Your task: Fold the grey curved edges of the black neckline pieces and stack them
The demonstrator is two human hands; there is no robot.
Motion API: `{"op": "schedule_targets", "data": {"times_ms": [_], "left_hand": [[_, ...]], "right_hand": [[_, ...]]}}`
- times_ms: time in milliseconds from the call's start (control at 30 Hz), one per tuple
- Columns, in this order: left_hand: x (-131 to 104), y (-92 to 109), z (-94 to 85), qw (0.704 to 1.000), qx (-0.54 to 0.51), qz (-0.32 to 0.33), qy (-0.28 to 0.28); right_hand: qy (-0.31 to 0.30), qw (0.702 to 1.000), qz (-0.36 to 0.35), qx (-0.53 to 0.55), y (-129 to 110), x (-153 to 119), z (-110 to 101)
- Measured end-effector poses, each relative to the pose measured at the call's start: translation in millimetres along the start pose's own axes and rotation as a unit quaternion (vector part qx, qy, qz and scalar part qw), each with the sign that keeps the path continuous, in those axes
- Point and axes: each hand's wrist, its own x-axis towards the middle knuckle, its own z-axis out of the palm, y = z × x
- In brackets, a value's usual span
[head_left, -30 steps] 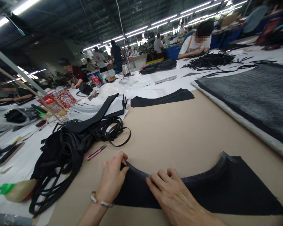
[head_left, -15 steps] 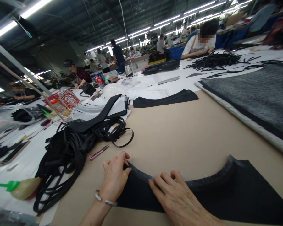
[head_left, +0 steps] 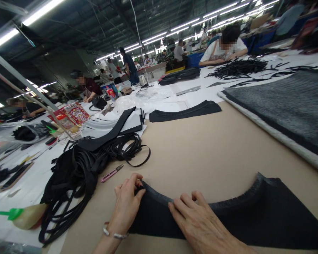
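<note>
A black fabric piece with a curved, folded upper edge lies across the near part of the beige board. My left hand pinches the left end of that curved edge between thumb and fingers. Beside it, my right hand rests on the fabric, fingers bent and tips against the curved edge. Pink thread snips lie left of my left hand, next to a heap of black strips.
Beyond the board's middle lies a stack of curved black pieces. Grey fabric covers the right side. A squeeze bottle lies at left. Across the table, a person leans over black strips.
My left hand has shifted slightly left and down along with its bracelet, still at the fabric's edge. My right hand has barely moved. The view has tilted a little.
</note>
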Motion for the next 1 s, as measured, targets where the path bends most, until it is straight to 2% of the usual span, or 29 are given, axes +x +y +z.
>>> {"op": "schedule_targets", "data": {"times_ms": [233,667,767,867,933,1000], "left_hand": [[4,-4,-6.2,0.998,-0.049,0.030,-0.011],[21,-8,-11.0,0.996,-0.048,0.028,-0.064],[25,-12,-9.8,0.998,-0.042,0.028,-0.049],[21,-17,-4.6,0.998,-0.040,0.048,-0.010],[13,-21,1.4,0.996,-0.048,0.076,0.013],[1,-27,8.3,0.989,-0.051,0.138,0.033]], "right_hand": [[-0.026,1.000,0.010,0.005,-3,-2,6],[-0.017,1.000,0.004,-0.001,-4,0,5],[-0.005,1.000,0.006,-0.003,-5,-1,4],[0.004,1.000,0.002,-0.009,-4,0,3],[0.003,1.000,0.000,-0.012,-4,2,3],[0.002,1.000,-0.001,-0.017,-4,3,2]]}}
